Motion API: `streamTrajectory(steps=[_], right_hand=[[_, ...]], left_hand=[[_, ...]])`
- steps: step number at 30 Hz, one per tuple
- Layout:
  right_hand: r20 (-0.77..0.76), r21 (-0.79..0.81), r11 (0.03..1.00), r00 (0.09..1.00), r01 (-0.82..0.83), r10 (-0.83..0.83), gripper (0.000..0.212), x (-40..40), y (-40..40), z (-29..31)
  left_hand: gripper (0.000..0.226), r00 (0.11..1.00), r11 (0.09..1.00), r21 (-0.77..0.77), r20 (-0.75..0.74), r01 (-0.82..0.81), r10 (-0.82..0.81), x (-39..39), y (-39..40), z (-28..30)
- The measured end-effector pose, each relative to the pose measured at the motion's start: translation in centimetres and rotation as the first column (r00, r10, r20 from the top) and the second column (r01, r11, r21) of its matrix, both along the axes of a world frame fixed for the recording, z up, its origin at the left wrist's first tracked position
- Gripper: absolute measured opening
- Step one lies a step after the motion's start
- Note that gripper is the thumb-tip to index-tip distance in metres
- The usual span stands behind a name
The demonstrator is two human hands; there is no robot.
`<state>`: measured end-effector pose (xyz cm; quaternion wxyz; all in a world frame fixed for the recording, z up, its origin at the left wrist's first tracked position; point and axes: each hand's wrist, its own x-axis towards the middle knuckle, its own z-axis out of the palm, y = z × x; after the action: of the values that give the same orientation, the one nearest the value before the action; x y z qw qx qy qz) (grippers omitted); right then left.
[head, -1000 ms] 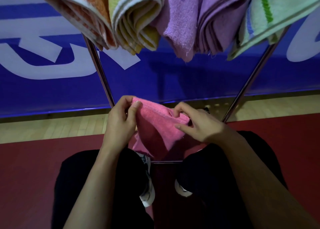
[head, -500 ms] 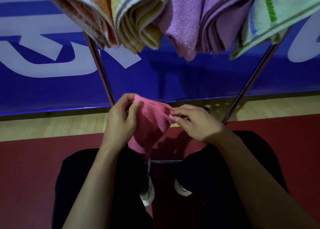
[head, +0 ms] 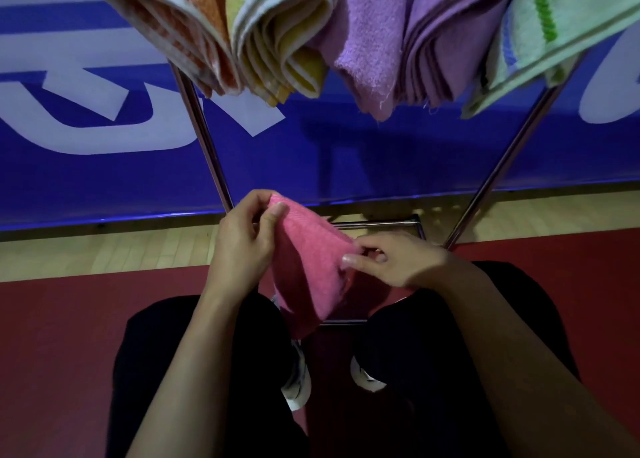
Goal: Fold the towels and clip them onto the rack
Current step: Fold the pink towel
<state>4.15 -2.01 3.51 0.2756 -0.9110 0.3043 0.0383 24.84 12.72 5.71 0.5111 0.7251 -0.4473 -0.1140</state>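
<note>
Where my left hand (head: 239, 246) curls its thumb and fingers around the top corner of the pink towel (head: 311, 267), I see the soft terry pile bunched into a rounded peak. My right hand (head: 391, 260) pinches the towel's opposite upper edge between thumb and fingertips, lower and to the right. Between the 2 grips the cloth runs as a slanted ridge, then hangs down in a narrowing, folded tongue in front of my knees, ending just above a thin horizontal bar of the rack (head: 204, 138).

That rack is made of slim, shiny metal tubes: 2 legs angle upward and outward on either side of my hands, with a crossbar low behind the towel. Overhead, 4 folded towels hang side by side from its top: an orange towel (head: 176, 31) with pale borders, a yellow towel (head: 280, 41) showing layered cream-edged folds, a fuzzy purple towel (head: 408, 41) with loose threads at its corners, and a pale green towel (head: 554, 31) with a bright green stripe. I cannot see any clips.

Below lies a red mat (head: 62, 336), then light wooden flooring (head: 121, 253), and a glossy blue banner (head: 311, 156) with large white shapes.
</note>
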Motion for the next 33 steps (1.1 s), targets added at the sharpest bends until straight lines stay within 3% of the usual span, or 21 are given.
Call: streamTrajectory(steps=[2,4,6,10,12,14,17,20,25,31,33], right_hand=[[0.062,0.076,0.996,0.997,0.036,-0.041,0.043,0.0,-0.2,0.1],[0.092,0.207,0.973,0.988,0.104,-0.125,0.056,-0.1,-0.5,0.1],[0.055,0.19,0.974,0.99,0.12,-0.133,0.061,-0.2,-0.6,0.1],[-0.01,0.136,0.99,1.0,0.027,-0.026,0.028,-0.8,-0.4,-0.1],[-0.04,0.133,0.991,0.999,0.02,-0.015,0.025,-0.9,-0.3,0.0],[-0.073,0.172,0.985,0.997,0.031,-0.019,0.032,-0.7,-0.1,0.3],[-0.183,0.248,0.962,0.981,0.111,-0.066,0.061,-0.2,0.2,0.8],[-0.164,0.17,0.978,0.982,0.119,-0.091,0.057,-0.5,-0.2,0.9],[-0.198,0.122,0.992,0.98,0.036,-0.011,0.009,-0.5,0.1,0.2],[-0.223,-0.115,0.989,0.973,-0.093,0.066,0.003,0.5,1.2,0.6],[-0.211,-0.178,0.977,0.974,-0.116,0.077,0.01,0.9,1.5,0.4]], left_hand=[[0.01,1.0,1.0,0.023,0.011,-0.021,0.021,0.5,0.1,-0.2],[0.01,1.0,0.999,0.045,0.023,0.003,-0.004,0.8,0.3,-0.4],[0.01,0.997,0.996,0.068,0.04,0.057,-0.059,0.6,0.3,-0.5],[0.01,0.994,0.99,0.108,0.06,0.089,-0.096,0.0,0.2,-0.8],[0.009,0.994,0.991,0.11,0.07,0.081,-0.089,0.1,0.1,-0.9],[0.009,0.991,0.987,0.114,0.067,0.109,-0.118,0.1,0.0,-0.9],[0.01,0.981,0.978,0.126,0.076,0.169,-0.179,-0.2,0.1,-0.9],[0.01,0.975,0.973,0.132,0.09,0.188,-0.201,-0.3,0.1,-0.9],[0.008,0.969,0.969,0.146,0.112,0.201,-0.218,-0.4,-0.2,-1.1],[0.009,0.968,0.968,0.155,0.125,0.198,-0.218,-0.4,-0.1,-1.1],[0.01,0.971,0.969,0.158,0.117,0.19,-0.209,-0.3,0.0,-1.1]])
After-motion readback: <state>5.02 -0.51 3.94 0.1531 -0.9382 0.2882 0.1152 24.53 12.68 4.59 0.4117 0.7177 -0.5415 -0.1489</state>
